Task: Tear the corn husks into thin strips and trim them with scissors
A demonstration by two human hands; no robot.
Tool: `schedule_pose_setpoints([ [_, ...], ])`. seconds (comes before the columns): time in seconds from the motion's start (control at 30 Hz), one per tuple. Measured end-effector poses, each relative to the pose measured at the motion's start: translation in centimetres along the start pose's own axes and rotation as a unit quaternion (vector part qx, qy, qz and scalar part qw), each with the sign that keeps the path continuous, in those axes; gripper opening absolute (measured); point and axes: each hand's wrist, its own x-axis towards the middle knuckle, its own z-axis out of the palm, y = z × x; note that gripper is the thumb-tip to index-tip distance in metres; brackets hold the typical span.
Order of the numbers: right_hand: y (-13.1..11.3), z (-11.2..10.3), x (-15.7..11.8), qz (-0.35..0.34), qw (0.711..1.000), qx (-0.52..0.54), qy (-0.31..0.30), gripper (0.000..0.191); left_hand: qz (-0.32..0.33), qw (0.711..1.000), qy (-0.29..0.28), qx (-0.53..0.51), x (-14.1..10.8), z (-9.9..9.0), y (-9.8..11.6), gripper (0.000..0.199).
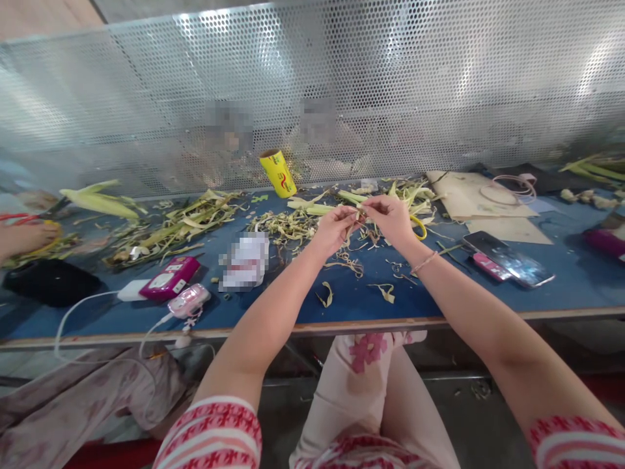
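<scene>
My left hand [336,230] and my right hand [389,217] meet over the middle of the table, fingertips pinched together. Between them is a small pale-green plant piece [359,213], partly hidden by the fingers. Beneath and behind the hands lie leafy green stalks [317,207] and a heap of small trimmings [288,228]. A yellow loop handle [418,228], perhaps of scissors, shows just beside my right hand; the rest of it is covered. Two curled leaf scraps, one a pale strip [326,294], rest nearer the front edge.
A yellow tube [279,174] stands tilted by the perforated metal screen [312,78]. Leftward are a purple power adapter [170,277], a pink device [189,301] with a cable, and a co-worker's hand [29,238]. A phone [508,257] and cardboard [476,195] lie right.
</scene>
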Motion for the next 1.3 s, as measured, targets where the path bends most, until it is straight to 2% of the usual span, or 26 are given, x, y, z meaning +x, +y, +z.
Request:
schedule_pose_setpoints([
  [0.13,-0.2,0.2,-0.4,-0.027,0.999,-0.043,0.016,0.014,0.019,1.000,0.006,-0.009,0.0,0.1,-0.1,0.017],
  [0.4,0.4,0.4,-0.3,-0.070,0.996,-0.050,0.027,0.013,0.036,0.998,0.045,-0.025,0.0,0.3,-0.5,0.017],
  [0.57,0.5,0.2,-0.4,-0.137,0.986,-0.087,0.033,0.013,0.041,0.997,0.052,-0.037,-0.4,0.8,-0.4,0.017],
  [0.83,1.1,0.0,-0.2,-0.268,0.951,-0.154,0.024,0.015,0.047,0.995,0.082,-0.033,-0.5,1.2,-0.1,0.014],
  [1.07,1.4,-0.2,0.0,-0.302,0.941,-0.150,-0.009,0.019,0.017,0.994,0.086,-0.067,-0.5,1.2,0.1,0.016],
  [1.3,1.3,-0.6,0.2,-0.288,0.946,-0.147,-0.030,0.020,-0.006,0.993,0.064,-0.095,-0.5,0.9,0.3,0.016],
])
